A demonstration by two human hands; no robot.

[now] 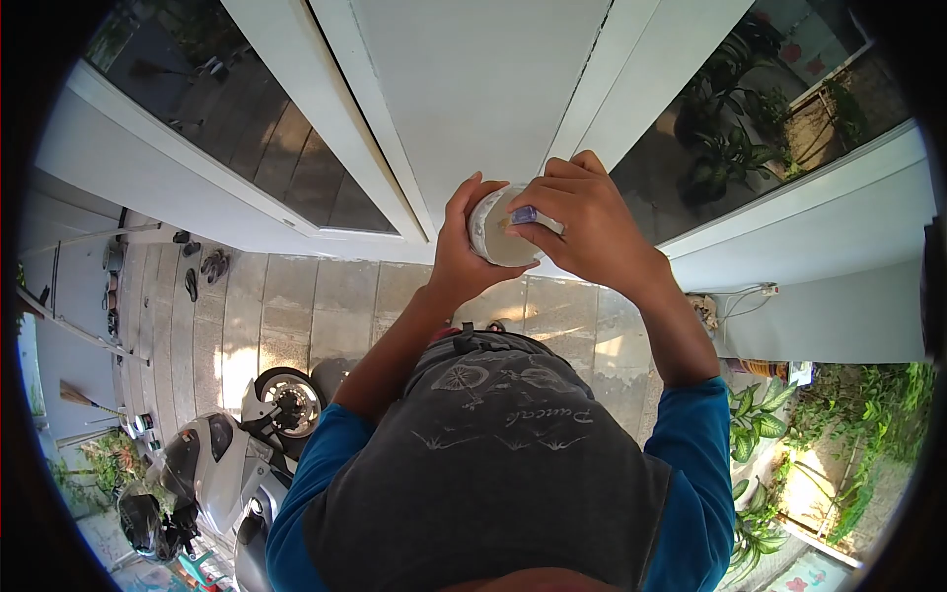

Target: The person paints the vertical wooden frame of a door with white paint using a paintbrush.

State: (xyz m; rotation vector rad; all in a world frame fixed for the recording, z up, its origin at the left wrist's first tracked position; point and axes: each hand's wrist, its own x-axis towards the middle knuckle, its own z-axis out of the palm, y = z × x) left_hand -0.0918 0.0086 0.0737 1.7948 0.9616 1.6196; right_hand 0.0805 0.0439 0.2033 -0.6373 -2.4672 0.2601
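My left hand (460, 247) is wrapped around a round white tub (481, 233) at chest height. The tub's opening faces up, and pale greyish contents (501, 240) show inside. Over its right side, my right hand (582, 222) is closed in a pinch on a small blue-purple object (524, 215). The object's lower end is at the tub's mouth. Its exact kind is too small to make out, and my right fingers partly hide the rim.
In front stands a white wall panel (473, 89) between glass panes in white frames. A parked scooter (217, 459) is at lower left on the tiled floor (335, 296). Sandals (213, 264) lie at left. Leafy plants (760, 424) grow at right, below a cable outlet (769, 290).
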